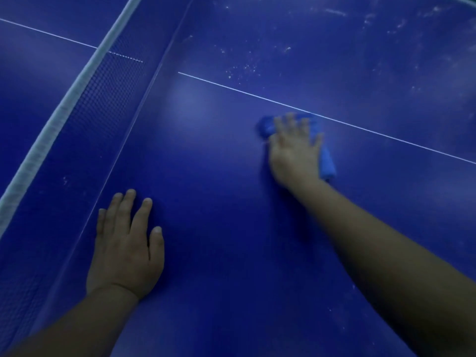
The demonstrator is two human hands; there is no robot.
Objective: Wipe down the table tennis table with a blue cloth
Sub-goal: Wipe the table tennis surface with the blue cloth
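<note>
Near the white line, right hand point(293, 148) presses the blue cloth point(325, 161) flat with spread fingers; left hand point(126, 243) rests open on the table point(219, 228).

Table tennis hall or games room: blue table point(219, 228), net point(77, 86), white centre line point(257, 97).

Count on inspection: one table tennis table point(231, 228), one net point(77, 99), one blue cloth point(327, 163), apparently a single piece though blurred. Two hands: one left hand point(123, 248), one right hand point(293, 148). One white centre line point(283, 104).
</note>
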